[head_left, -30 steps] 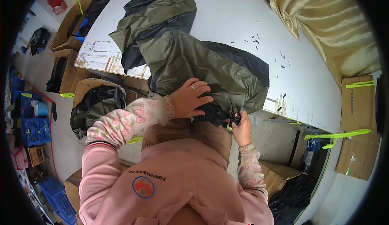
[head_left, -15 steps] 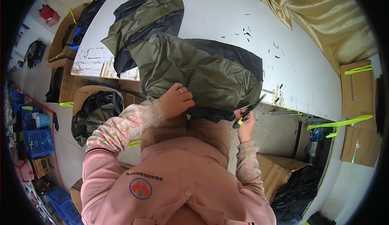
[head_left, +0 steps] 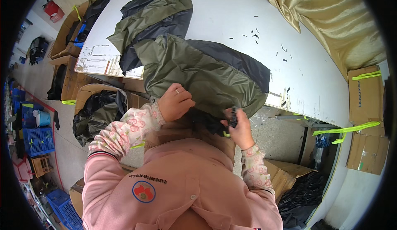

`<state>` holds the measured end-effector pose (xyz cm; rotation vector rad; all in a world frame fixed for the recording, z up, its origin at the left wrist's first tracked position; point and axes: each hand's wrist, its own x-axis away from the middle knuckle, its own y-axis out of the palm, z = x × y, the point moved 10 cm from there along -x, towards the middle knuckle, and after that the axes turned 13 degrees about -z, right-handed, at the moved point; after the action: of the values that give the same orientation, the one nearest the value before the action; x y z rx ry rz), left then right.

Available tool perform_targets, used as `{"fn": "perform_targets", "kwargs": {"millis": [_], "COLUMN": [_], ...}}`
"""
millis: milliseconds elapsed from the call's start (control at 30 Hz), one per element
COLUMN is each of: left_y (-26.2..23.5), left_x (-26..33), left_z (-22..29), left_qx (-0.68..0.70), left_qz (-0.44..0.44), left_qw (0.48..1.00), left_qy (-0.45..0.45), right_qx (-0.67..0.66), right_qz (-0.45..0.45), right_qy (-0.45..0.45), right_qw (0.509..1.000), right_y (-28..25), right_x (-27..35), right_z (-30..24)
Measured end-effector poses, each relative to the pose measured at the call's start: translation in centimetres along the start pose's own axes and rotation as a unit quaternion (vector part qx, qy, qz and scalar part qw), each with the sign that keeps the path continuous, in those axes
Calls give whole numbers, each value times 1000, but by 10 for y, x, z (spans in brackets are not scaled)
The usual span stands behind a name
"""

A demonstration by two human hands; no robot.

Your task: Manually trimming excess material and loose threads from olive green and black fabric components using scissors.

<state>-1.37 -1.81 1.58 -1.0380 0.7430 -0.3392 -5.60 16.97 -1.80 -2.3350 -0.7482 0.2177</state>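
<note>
A thin, shiny fabric piece (head_left: pixel 206 74) in olive and black lies crumpled over the near table edge and hangs down toward my lap. At its near left edge my left hand (head_left: pixel 175 102) is closed, fingers curled on the fabric. My right hand (head_left: pixel 242 131) is wrapped round small black scissors (head_left: pixel 233 119) with a yellow-green tie, close to the fabric's lower right edge. Their blades are blurred and partly hidden. Black cloth (head_left: pixel 209 122) hangs between my hands. Behind, a second olive and black piece (head_left: pixel 155 16) lies on the table.
The white table (head_left: pixel 223 10) carries several small black scraps (head_left: pixel 255 36) at the right. A cardboard box of dark fabric (head_left: pixel 101 114) stands at the left, another box (head_left: pixel 285 178) at the lower right. Gold curtain (head_left: pixel 322 19) drapes the far right. Blue baskets (head_left: pixel 39 141) stand farther left.
My right hand has moved left and turned, swinging the scissors from pointing up right to lying closer to my left hand. My left hand stays at the fabric's edge. The view has shifted slightly.
</note>
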Motion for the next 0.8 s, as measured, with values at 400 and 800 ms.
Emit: {"fn": "perform_targets", "kwargs": {"millis": [400, 800], "left_y": [-15, 57], "left_x": [-23, -59], "left_z": [10, -1], "left_qx": [122, 409], "left_qz": [29, -91], "left_qw": [991, 906], "left_qy": [-44, -65], "right_qx": [-171, -203], "right_qz": [87, 51], "right_qy": [-19, 1], "right_qw": [981, 978], "right_y": [-26, -28], "right_x": [-4, 4], "right_z": [-5, -6]}}
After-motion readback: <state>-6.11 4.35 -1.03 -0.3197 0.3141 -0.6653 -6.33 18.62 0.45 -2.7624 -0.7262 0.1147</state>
